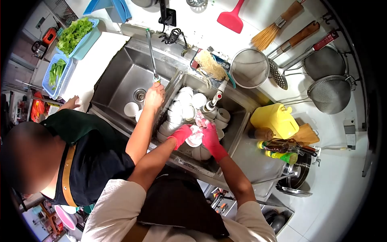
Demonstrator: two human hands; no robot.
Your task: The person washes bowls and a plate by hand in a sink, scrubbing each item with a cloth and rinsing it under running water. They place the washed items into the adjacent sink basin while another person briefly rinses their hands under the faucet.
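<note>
My L hand (181, 134) is part-closed on a white bowl (195, 139) in the sink (237, 135). R hand (211, 140) is curled beside it; can't tell if it's gripping anything.

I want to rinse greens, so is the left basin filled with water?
Not filled: the left basin shows its bare metal floor and uncovered drain, with no standing water visible.

Bowls (198, 100) in the sink's right-hand basin (231, 151)

No text, label, brand, number or sign can be read anywhere in the head view.
</note>
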